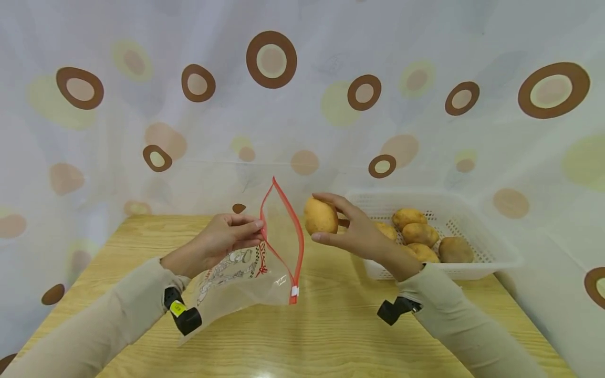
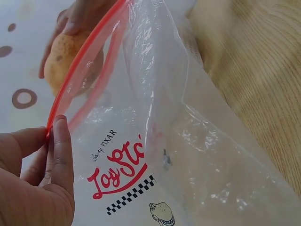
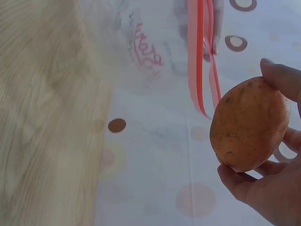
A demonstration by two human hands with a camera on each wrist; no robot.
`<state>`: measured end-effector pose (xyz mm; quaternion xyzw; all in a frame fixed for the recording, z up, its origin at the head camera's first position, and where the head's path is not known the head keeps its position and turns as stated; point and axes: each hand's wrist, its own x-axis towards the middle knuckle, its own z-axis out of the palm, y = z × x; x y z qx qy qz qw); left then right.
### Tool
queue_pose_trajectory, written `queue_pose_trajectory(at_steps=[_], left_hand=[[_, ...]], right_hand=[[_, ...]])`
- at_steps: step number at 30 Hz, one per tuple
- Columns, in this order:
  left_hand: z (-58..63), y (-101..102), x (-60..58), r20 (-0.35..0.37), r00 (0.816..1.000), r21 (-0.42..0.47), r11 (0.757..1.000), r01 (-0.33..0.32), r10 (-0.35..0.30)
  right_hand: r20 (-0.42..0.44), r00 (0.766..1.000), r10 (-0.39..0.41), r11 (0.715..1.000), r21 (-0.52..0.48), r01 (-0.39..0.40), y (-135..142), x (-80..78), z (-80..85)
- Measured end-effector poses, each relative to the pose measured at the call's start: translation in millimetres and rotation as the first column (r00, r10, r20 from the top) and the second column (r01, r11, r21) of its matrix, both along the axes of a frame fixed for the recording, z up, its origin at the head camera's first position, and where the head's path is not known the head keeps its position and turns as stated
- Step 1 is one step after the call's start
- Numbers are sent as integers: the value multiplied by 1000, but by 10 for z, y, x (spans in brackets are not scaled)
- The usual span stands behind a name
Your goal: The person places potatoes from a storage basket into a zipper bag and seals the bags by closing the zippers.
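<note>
My left hand [image 1: 227,239] pinches the red rim of a clear zip bag [image 1: 246,289] between thumb and fingers. The bag's mouth gapes toward the right, with a white slider [image 1: 295,291] at its lower corner. Red lettering [image 2: 117,169] and a checkered strip show on its side in the left wrist view. Just right of the mouth, my right hand [image 1: 361,233] grips a potato [image 1: 320,216] with thumb and fingertips. In the right wrist view the potato [image 3: 250,125] is beside the red rim [image 3: 195,56], outside the bag.
A white perforated basket [image 1: 501,257] with several potatoes [image 1: 420,234] stands at the right on the wooden table [image 1: 312,336]. Behind the table hangs a white curtain [image 1: 312,131] patterned with brown and yellow circles. Small black cameras are strapped at both wrists.
</note>
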<state>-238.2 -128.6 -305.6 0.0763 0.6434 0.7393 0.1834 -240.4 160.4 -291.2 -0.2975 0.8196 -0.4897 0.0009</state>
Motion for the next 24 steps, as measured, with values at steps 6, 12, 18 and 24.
queue_pose_trajectory(at_steps=[6, 12, 18, 24], left_hand=[[-22, 18, -13, -5, 1000, -4, 1000, -9, 9], [-22, 31, -11, -5, 1000, -3, 1000, -4, 4], [-24, 37, -7, -13, 1000, 8, 1000, 11, -11], [-20, 48, -10, 0, 1000, 29, 1000, 5, -5]], right_hand=[[-29, 999, 41, 999, -9, -42, -166, 24, -11], [-125, 989, 83, 997, 6, -83, -308, 25, -38], [-209, 973, 99, 993, 81, -83, -410, 47, -79], [-284, 951, 126, 981, 179, -76, -467, 62, -91]])
